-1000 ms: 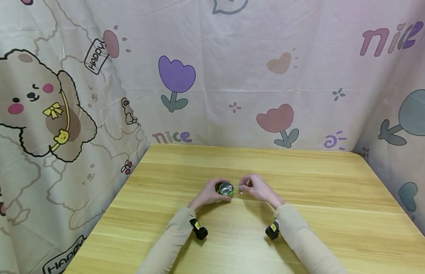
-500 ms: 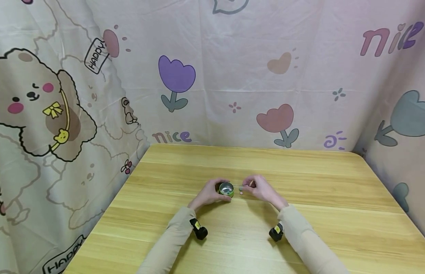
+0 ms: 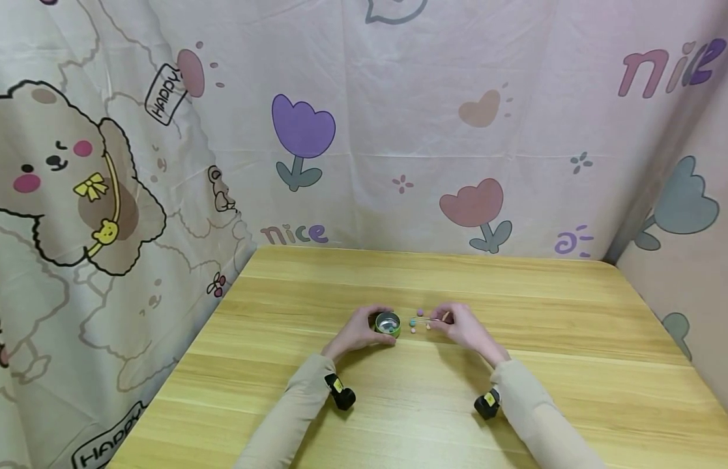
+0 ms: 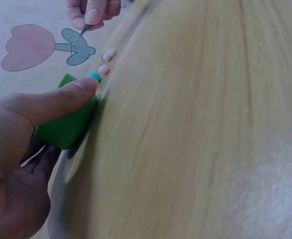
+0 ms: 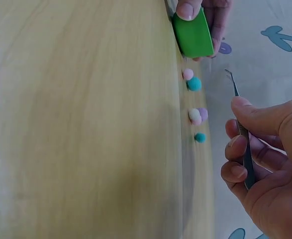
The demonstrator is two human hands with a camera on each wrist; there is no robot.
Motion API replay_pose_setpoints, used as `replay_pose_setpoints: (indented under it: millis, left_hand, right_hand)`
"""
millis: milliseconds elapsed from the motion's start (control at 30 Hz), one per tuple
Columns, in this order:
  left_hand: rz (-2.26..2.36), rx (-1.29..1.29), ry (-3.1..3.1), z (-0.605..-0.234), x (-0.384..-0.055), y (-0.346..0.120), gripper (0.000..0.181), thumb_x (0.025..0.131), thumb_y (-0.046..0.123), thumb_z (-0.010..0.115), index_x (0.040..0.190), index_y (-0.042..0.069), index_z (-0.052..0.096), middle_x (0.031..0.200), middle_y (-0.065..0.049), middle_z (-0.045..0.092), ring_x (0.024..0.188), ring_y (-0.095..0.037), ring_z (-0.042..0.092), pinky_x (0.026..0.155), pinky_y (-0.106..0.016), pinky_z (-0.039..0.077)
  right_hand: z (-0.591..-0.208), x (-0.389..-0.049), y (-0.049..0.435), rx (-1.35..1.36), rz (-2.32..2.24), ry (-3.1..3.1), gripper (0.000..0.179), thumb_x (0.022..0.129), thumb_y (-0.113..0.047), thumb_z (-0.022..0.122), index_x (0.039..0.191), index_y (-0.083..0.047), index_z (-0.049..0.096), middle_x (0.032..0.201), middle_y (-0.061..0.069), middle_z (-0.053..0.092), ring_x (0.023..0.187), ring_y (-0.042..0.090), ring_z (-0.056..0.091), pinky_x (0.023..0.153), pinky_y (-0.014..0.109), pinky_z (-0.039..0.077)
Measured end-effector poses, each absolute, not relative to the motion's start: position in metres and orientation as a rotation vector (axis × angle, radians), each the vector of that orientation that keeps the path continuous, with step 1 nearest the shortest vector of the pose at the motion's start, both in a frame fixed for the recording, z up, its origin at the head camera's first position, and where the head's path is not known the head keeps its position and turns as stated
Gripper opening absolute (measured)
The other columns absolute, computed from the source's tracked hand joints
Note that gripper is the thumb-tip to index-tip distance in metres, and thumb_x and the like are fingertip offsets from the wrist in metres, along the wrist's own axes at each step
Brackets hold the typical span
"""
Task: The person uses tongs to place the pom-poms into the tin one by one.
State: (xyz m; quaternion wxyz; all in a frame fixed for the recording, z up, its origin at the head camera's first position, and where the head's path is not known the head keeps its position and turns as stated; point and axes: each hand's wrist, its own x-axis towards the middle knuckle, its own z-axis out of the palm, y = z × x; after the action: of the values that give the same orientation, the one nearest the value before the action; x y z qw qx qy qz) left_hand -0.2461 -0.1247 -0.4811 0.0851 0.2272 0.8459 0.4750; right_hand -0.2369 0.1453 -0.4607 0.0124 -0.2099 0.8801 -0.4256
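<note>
My left hand (image 3: 358,329) grips a small green round tin (image 4: 68,127) with a silvery inside, thumb on the near side and fingers round the far side. To its right, my right hand (image 3: 462,324) pinches a pair of dark-handled tweezers (image 5: 242,127) with bent tips, which point toward the tin. The tips have nothing between them in the right wrist view. Small pom-poms lie on the table between the hands: a pink one (image 5: 187,74) beside a teal one (image 5: 194,83), then a white one (image 5: 194,114) against a purple one (image 5: 203,114), and a smaller teal one (image 5: 200,137).
The wooden table (image 3: 317,273) runs back to a patterned cloth (image 3: 387,130) hanging behind it and along both sides. A black wrist camera (image 3: 340,393) sits on the left sleeve, another camera (image 3: 488,404) on the right one.
My right hand has moved to the right, away from the tin, taking the tweezers along. More pom-poms now show between the hands. My left hand and the tin have stayed put.
</note>
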Motion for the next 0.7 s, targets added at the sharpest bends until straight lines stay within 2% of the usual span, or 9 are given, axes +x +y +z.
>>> replay_pose_setpoints:
  millis: [233,700]
  left_hand:
    - [1.434,0.672,2.514,-0.481,-0.246,-0.124,0.067,0.077,0.01,0.087,0.135,-0.001,0.057,0.129,-0.019,0.065,0.116,-0.032,0.065,0.103,-0.045,0.054]
    - [1.435,0.649,2.52,-0.483,-0.246,-0.124,0.067,0.076,0.009,0.087,0.135,-0.001,0.057,0.13,-0.02,0.064,0.118,-0.033,0.064,0.103,-0.046,0.054]
  right_hand:
    - [-0.462,-0.235,0.156,-0.586,-1.345,2.752,0.009,0.091,-0.006,0.07,0.095,0.002,0.07,0.083,0.013,0.069,0.062,0.006,0.052,0.051,0.018,0.044]
    - [-0.467,-0.232,0.17,-0.514,-1.252,2.82,0.004,0.09,-0.005,0.071,0.089,-0.001,0.07,0.081,0.009,0.068,0.067,0.009,0.055,0.055,0.018,0.045]
